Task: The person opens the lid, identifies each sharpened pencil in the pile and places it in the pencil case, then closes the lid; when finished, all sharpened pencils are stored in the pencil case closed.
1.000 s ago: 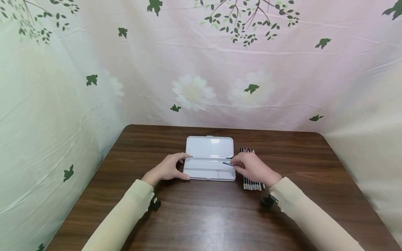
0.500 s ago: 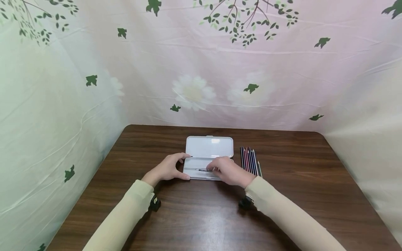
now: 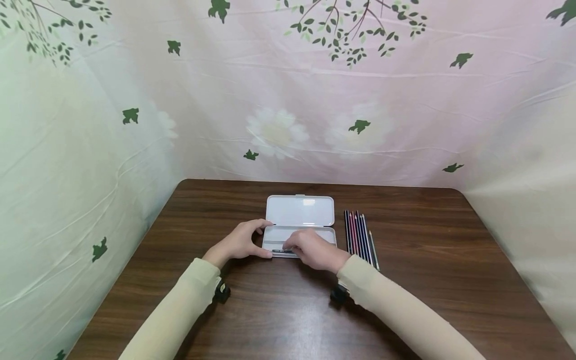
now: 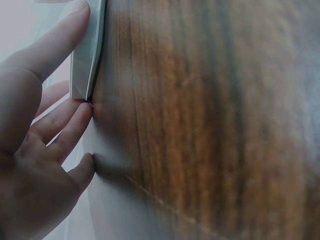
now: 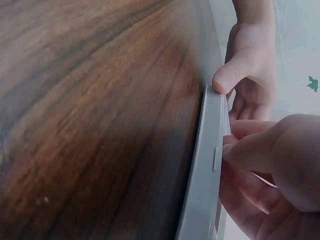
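Note:
A white pencil case lies open on the table, its lid tipped back and its tray divided into compartments. My left hand holds the tray's left end, thumb at the front corner and fingers at the back; in the left wrist view the thumb lies along the case wall. My right hand reaches over the tray and pinches a slim dark pencil, which lies lengthwise in the front compartment. Part of the pencil is hidden under the fingers. In the right wrist view the right fingertips sit right at the front rim.
Right of the case, several coloured pencils lie side by side, pointing away from me, with one green pencil slightly apart. The dark wooden table ends at a patterned cloth backdrop behind and at both sides.
My right hand has moved left from the case's right end, carrying the pencil over the tray and down into the front compartment. The left hand has kept its place.

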Motion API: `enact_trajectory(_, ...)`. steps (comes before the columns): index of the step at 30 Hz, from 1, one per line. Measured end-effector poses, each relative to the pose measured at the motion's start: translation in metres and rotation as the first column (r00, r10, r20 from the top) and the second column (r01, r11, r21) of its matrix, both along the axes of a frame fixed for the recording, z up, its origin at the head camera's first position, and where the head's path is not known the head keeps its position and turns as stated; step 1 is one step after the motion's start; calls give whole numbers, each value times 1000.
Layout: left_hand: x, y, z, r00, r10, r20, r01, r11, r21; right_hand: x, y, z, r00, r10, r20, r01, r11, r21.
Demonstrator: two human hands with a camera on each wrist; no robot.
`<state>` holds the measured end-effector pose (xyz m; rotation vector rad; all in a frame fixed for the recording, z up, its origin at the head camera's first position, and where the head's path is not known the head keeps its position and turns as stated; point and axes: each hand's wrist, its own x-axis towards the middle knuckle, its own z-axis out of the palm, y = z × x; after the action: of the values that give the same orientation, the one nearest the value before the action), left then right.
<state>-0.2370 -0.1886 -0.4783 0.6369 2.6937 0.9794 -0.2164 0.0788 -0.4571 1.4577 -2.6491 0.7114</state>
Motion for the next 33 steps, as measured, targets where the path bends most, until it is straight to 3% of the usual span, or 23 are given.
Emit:
enact_trajectory(13, 1, 1, 1, 1000, 16, 20, -16, 1000, -16, 1, 41, 6, 993, -100, 69, 105, 992, -68)
enact_trajectory(20, 0, 2, 1, 1000, 11, 18, -11, 1000, -25, 0, 79, 11, 987, -160, 31, 162, 982, -101)
enact_trajectory(26, 0, 2, 2, 1000, 18, 26, -17, 999, -31, -3, 115, 13, 967, -256, -13, 254, 963, -86)
enact_trajectory(33, 0, 2, 1, 1000, 11, 19, -10, 999, -31, -2, 152, 8, 938, -347, -1, 346, 936, -59)
